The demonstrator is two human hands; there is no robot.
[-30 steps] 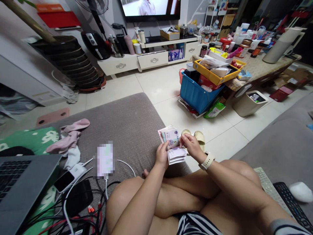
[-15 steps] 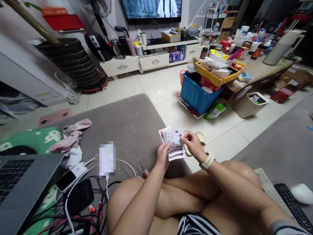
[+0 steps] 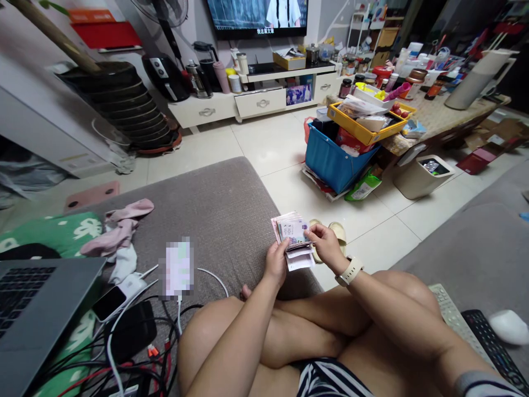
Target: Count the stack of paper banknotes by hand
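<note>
While the person sits cross-legged on the grey sofa [image 3: 206, 198], both hands are on a fanned stack of banknotes [image 3: 294, 227], held up just above the sofa's edge, in front of the crossed legs. Left hand [image 3: 276, 262] grips the stack from its near left side, thumb across the face. Right hand [image 3: 326, 246] pinches the right edge of the top note between thumb and fingers; pale watch [image 3: 350, 271] on that wrist. Top note is purplish, other edges fan out behind it at upper left, and paler ends stick out below the left thumb. Slippers [image 3: 339, 236] are on the floor beyond, partly hidden by the right hand. Left side of the sofa: pixelated phone-like item [image 3: 178, 270] with a white cable plugged into its near end, then a tangle of cables, black pouch [image 3: 131, 332], open laptop [image 3: 43, 309], pink cloth [image 3: 118, 234] over green fabric [image 3: 55, 234]. Right side: light keyboard [image 3: 459, 320], black remote-like device [image 3: 491, 339], white mouse-like object [image 3: 509, 326]. On the floor ahead I see a blue bin [image 3: 336, 168] with a yellow tray [image 3: 367, 132] on top, next to the cluttered low table [image 3: 444, 113]. TV [image 3: 258, 16] is on, with a subtitle showing.
</note>
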